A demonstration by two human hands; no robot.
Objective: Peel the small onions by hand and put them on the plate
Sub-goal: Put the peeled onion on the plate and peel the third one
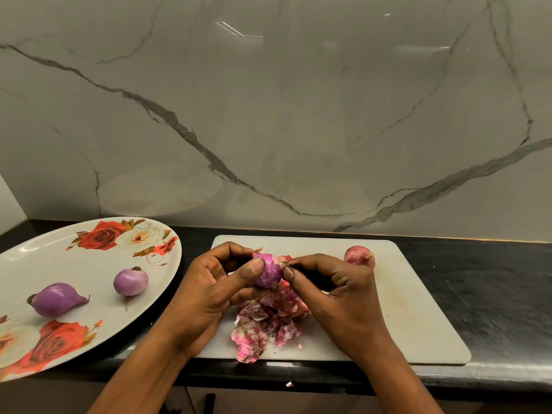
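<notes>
The left hand (213,289) grips the onion (268,271) above the cutting board (418,309). The right hand (334,294) pinches its skin at the right end, beside the left thumb.

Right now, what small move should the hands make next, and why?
Probably pull the right hand away, stripping the skin it pinches off the onion held by the left hand; that flake looks loose, and the onion is otherwise nearly bare.

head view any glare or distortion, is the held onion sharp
Head view: light streaks glare on the glossy grey marble wall, which mirrors the oval rose-printed plate; the wide-angle lens bows the black stone counter; the small purple onion in the left hand is sharp.
</notes>
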